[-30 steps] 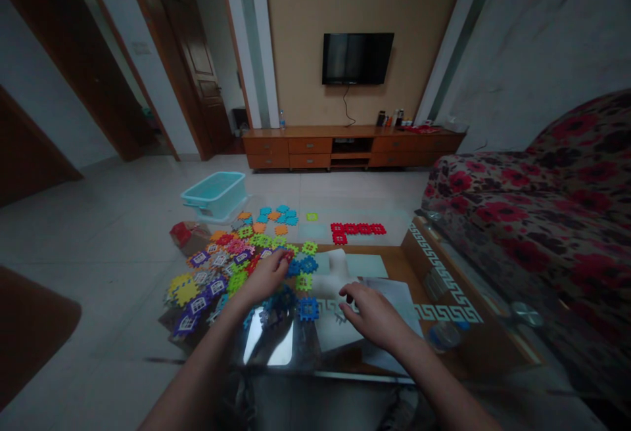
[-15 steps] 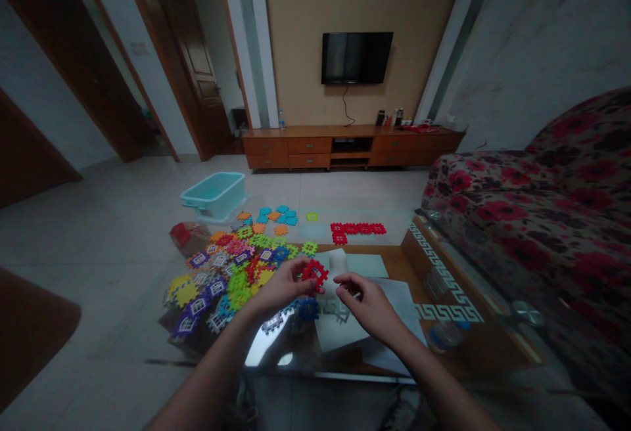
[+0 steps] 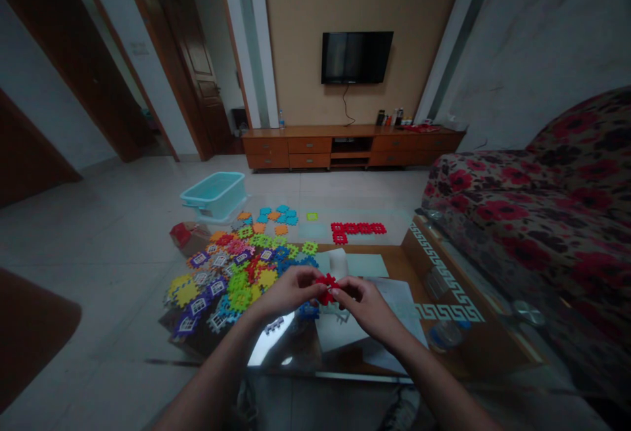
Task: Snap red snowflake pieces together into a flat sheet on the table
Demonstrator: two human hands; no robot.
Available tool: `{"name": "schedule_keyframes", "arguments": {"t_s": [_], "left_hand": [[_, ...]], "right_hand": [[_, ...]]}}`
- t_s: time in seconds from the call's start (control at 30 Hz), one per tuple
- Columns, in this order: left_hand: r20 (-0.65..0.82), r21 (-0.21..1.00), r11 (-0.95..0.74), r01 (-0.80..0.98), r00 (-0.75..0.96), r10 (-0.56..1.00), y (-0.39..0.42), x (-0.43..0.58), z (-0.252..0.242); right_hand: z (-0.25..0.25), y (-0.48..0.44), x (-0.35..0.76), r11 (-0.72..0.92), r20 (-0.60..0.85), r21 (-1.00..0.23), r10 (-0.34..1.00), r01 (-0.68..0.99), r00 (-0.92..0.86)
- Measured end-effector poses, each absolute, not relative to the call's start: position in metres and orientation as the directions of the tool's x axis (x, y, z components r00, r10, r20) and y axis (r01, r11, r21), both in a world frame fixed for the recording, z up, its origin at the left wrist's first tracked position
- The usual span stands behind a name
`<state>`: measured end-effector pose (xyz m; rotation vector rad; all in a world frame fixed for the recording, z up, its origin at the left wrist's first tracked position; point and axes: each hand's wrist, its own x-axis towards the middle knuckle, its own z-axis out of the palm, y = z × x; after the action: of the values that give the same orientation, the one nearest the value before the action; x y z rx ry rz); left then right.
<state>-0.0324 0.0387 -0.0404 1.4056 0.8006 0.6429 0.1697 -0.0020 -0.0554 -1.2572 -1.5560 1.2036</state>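
While the left hand [image 3: 292, 288] and the right hand [image 3: 367, 301] both pinch the red tile [image 3: 326, 297] over the bench [image 3: 308, 347], I judge it light, stiff and perhaps slightly slippery, so its opposite toothed edges should be good places to hold.

Forearms [image 3: 217, 368] slanting inward, the left hand [image 3: 292, 290] and right hand [image 3: 365, 303] nearly meet, each in a pinch.
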Motion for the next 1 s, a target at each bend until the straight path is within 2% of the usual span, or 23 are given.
{"name": "schedule_keyframes", "arguments": {"t_s": [0.1, 0.17, 0.23, 0.37, 0.53, 0.73, 0.87, 1.0], "left_hand": [[-0.07, 0.981, -0.038, 0.189, 0.532, 0.844, 0.052, -0.042, -0.043], [0.0, 0.924, -0.144, 0.356, 0.376, 0.926, 0.067, -0.055, -0.049], [0.116, 0.725, -0.21, 0.656, 0.184, 0.976, 0.083, -0.075, -0.056], [0.177, 0.558, -0.068, 0.827, -0.038, 0.983, 0.108, -0.124, -0.071], [0.158, 0.378, 0.061, 0.924, -0.129, 0.979, 0.114, -0.172, -0.086], [0.077, 0.209, 0.12, 0.97, -0.139, 0.987, 0.114, -0.182, -0.102], [0.027, 0.154, 0.116, 0.981, -0.122, 0.992, 0.115, -0.179, -0.106], [0.009, 0.153, 0.101, 0.983, -0.104, 0.995, 0.119, -0.177, -0.106]], "right_hand": [[-0.058, -0.001, 0.171, 0.046, 0.007, -0.973, 0.985, 0.228, -0.171], [-0.058, 0.0, 0.172, 0.037, 0.002, -0.974, 0.988, 0.226, -0.152], [-0.057, 0.0, 0.173, 0.026, -0.007, -0.975, 0.989, 0.221, -0.145], [-0.054, 0.001, 0.174, 0.012, -0.019, -0.977, 0.99, 0.214, -0.14], [-0.053, 0.002, 0.174, 0.014, -0.013, -0.976, 0.992, 0.218, -0.122], [-0.054, 0.002, 0.174, 0.022, -0.005, -0.978, 0.992, 0.207, -0.126], [-0.054, 0.002, 0.174, 0.022, -0.005, -0.977, 0.992, 0.214, -0.125], [-0.054, 0.003, 0.174, 0.026, -0.001, -0.973, 0.993, 0.229, -0.12]]}}
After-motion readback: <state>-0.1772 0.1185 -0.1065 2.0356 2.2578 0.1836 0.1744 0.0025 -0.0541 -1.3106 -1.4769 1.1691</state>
